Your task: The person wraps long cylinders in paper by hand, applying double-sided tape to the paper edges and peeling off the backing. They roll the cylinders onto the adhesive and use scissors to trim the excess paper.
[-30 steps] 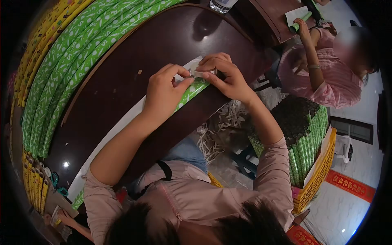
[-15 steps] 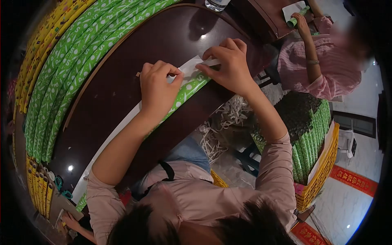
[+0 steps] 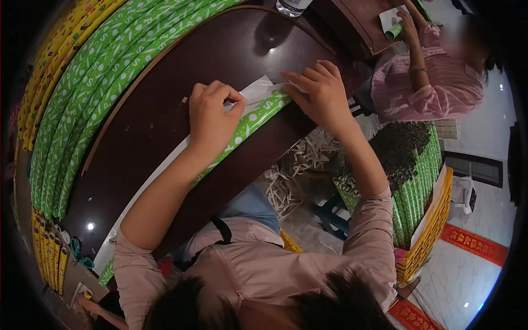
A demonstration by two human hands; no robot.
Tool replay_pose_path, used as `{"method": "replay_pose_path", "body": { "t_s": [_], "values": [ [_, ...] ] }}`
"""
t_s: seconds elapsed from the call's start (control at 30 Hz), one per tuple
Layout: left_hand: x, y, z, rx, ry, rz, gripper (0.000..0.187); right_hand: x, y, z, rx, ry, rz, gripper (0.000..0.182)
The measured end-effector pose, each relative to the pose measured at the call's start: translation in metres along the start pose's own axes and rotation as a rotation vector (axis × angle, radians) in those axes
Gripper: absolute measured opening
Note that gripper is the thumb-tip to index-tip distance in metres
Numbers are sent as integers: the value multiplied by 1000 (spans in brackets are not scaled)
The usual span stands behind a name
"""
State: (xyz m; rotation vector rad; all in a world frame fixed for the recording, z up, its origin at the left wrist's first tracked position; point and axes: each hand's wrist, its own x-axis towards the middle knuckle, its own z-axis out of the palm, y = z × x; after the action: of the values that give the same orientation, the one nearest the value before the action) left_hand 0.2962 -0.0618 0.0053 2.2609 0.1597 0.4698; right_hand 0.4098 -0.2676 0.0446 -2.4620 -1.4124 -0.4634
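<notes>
Dark shiny table [image 3: 137,146] fills most of the view, with a green patterned roll [image 3: 256,120] lying across it beside white paper [image 3: 257,89], left hand [image 3: 213,113] pinched shut at the paper (can't tell on what), right hand [image 3: 324,94] pinching a clear strip [image 3: 276,86].

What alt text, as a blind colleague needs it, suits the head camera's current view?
A person's left hand pinches the white edge of a green patterned roll on a dark table, while the right hand holds a pale strip. Green rolls and yellow rolls lie at left; a co-worker sits at upper right.
</notes>
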Motion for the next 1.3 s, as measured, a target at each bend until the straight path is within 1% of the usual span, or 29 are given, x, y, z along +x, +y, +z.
{"method": "replay_pose_path", "body": {
  "t_s": [0.03, 0.1, 0.17, 0.23, 0.3, 0.37, 0.43, 0.5, 0.63, 0.7, 0.73, 0.8, 0.83, 0.9, 0.97, 1.03, 1.17, 1.3],
  "values": [
    [0, 0, 0, -3, -14, -12, 8, -2, 0, 2, -1, 0, -1, 22],
    [-1, 0, 0, -5, -29, -23, 8, -4, 0, 5, 190, -64, 147, 17],
    [0, 1, -1, -40, -23, -34, 7, -3, 4, 5, 203, -52, 162, 15],
    [-1, 4, -1, -12, -16, -33, 7, 1, 8, 5, 217, -42, 179, 14],
    [-2, 7, -2, 14, -8, -31, 6, 7, 12, 3, 301, -133, 220, 14],
    [-1, 8, -2, 38, -20, -53, 7, 12, 18, 8, 309, -166, 218, 15],
    [-1, 5, 0, 40, 2, -34, 7, 17, 21, 10, 319, -199, 216, 16],
    [0, 4, 0, 41, 22, -16, 6, 23, 22, 6, 307, -231, 153, 19],
    [1, 4, -1, 85, -34, -89, 7, 32, 20, 7, 204, -236, 123, 21],
    [2, 3, -1, 103, -60, -122, 9, 34, 18, 12, 152, -186, 89, 26],
    [2, 3, -1, 125, -58, -119, 9, 34, 16, 15, 154, -194, 89, 26],
    [2, 2, 0, 142, -55, -124, 9, 35, 14, 20, 48, -117, 26, 21],
    [1, 1, 1, 170, -64, -117, 9, 34, 13, 22, 51, -125, 24, 21],
    [0, 1, 2, 197, -78, -112, 9, 34, 11, 24, 0, -62, -2, 20],
    [-2, 1, 3, 192, -14, -8, 7, 33, 10, 22, -1, -72, 8, 20],
    [-2, 1, 3, 212, -8, 2, 7, 33, 10, 22, -5, -80, 16, 19],
    [-2, 1, 3, 240, 16, 42, 7, 31, 9, 20, 2, -18, 3, 19],
    [-2, 3, 4, 258, 14, 26, 8, 31, 9, 18, -16, -13, 5, 20]
  ]
}}
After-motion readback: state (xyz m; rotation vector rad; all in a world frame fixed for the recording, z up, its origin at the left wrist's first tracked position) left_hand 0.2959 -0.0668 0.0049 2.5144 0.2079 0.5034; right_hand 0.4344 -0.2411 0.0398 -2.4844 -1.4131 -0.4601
